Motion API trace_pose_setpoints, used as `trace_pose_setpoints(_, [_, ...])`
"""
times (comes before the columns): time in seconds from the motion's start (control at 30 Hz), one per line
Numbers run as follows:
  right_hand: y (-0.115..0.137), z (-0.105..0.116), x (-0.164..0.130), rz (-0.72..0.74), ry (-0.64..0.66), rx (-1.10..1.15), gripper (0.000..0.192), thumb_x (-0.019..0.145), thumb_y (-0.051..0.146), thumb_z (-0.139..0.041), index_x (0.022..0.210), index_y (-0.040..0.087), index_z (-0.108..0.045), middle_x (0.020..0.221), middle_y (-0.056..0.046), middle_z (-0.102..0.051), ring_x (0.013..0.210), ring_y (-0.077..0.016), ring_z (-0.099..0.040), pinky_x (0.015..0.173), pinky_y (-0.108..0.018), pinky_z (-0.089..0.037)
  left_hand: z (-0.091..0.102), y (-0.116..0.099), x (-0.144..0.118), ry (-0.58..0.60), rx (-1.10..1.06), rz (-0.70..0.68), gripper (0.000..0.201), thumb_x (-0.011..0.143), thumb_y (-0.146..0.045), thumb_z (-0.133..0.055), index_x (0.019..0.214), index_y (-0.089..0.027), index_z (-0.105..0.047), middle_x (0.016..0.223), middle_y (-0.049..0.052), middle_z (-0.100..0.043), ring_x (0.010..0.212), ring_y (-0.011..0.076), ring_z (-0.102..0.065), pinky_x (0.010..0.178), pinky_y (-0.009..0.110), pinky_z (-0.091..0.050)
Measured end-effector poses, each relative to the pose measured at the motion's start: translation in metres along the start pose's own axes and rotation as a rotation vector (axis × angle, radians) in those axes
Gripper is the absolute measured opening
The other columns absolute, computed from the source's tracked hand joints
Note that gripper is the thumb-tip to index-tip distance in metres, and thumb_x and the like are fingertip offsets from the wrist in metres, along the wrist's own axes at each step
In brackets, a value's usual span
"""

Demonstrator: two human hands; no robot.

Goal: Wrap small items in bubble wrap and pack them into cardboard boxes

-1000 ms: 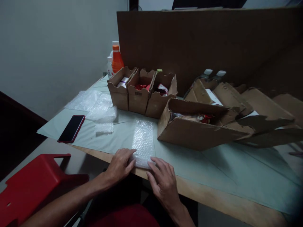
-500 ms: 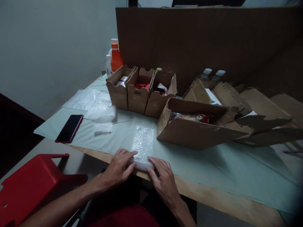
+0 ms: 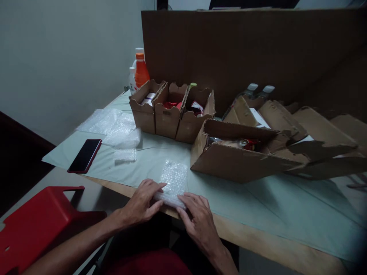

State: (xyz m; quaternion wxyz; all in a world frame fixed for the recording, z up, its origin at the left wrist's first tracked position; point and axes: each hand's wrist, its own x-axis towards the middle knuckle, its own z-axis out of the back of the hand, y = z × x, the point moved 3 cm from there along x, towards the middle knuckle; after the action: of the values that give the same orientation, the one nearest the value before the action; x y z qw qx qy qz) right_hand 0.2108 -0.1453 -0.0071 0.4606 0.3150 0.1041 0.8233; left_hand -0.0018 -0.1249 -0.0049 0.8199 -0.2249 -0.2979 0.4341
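At the table's front edge lies a strip of clear bubble wrap point(image 3: 174, 177), its near end rolled or folded into a thick bundle. My left hand point(image 3: 144, 200) grips the left end of that bundle between thumb and fingers. On the right end, my right hand point(image 3: 196, 214) holds it the same way. The far part of the strip lies flat on the pale green cloth. Whatever may be inside the bundle is hidden.
A phone point(image 3: 85, 156) and more bubble wrap point(image 3: 120, 126) lie to the left. Cardboard bins point(image 3: 169, 118) with small goods stand behind, and a long cardboard box point(image 3: 237, 160) sits at right. Bottles point(image 3: 141, 72) stand at the back; a red stool point(image 3: 43, 221) is below left.
The bubble wrap's flat part has become shorter, its far end drawn nearer to me. Both hands stay on the bundle with only slight movement.
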Motion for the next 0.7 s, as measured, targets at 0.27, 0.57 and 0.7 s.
trace_pose_setpoints(0.27, [-0.003,-0.008,0.004,-0.015,-0.020,-0.166,0.037,0.093,0.019,-0.057,0.130,0.022,-0.057,0.131,-0.013,-0.064,0.122,-0.0299,-0.056,0.098,-0.048,-0.043,-0.014,0.018,0.026,-0.145,0.157,0.049,0.037,0.090,-0.026,-0.060,0.127,-0.018,-0.059,0.116,0.013,-0.064,0.106,0.0272,-0.060,0.093,0.044,-0.049])
trace_pose_setpoints(0.57, [-0.010,-0.005,0.013,-0.102,-0.020,0.026,0.024,0.098,0.026,-0.054,0.119,0.023,-0.065,0.108,-0.007,-0.074,0.100,-0.0226,-0.066,0.088,-0.040,-0.049,-0.003,0.009,0.011,-0.041,0.017,0.032,0.048,0.088,-0.021,-0.061,0.135,-0.021,-0.054,0.109,0.010,-0.068,0.099,0.0247,-0.060,0.091,0.043,-0.048])
trace_pose_setpoints(0.7, [-0.019,-0.008,0.010,-0.147,-0.078,-0.057,0.032,0.100,0.030,-0.051,0.129,0.020,-0.059,0.125,-0.010,-0.068,0.114,-0.0253,-0.061,0.095,-0.043,-0.046,-0.009,0.021,0.032,-0.098,0.102,0.070,0.039,0.090,-0.024,-0.058,0.129,-0.018,-0.059,0.110,0.011,-0.069,0.100,0.0258,-0.061,0.091,0.043,-0.049])
